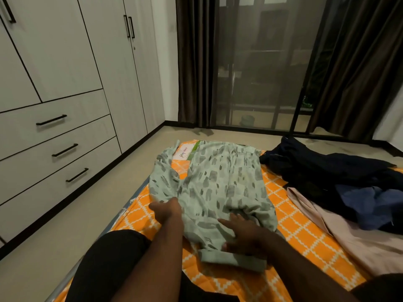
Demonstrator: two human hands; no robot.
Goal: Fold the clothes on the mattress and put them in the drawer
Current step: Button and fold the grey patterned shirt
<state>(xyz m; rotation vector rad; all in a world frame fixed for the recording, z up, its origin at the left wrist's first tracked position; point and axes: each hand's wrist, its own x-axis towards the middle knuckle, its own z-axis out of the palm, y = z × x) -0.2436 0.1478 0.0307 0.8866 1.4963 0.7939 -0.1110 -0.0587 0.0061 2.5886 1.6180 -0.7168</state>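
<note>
One garment, left hand, right hand

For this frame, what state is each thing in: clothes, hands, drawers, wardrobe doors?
green garment: spread on the mattress, left side bunched, not fully folded.
left hand: grips the garment's bunched left side.
right hand: flat, pressing the garment's near end.
dark clothes: unfolded heap.
beige garment: unfolded, lying loose.
drawers: all three shut.
wardrobe doors: shut.
</note>
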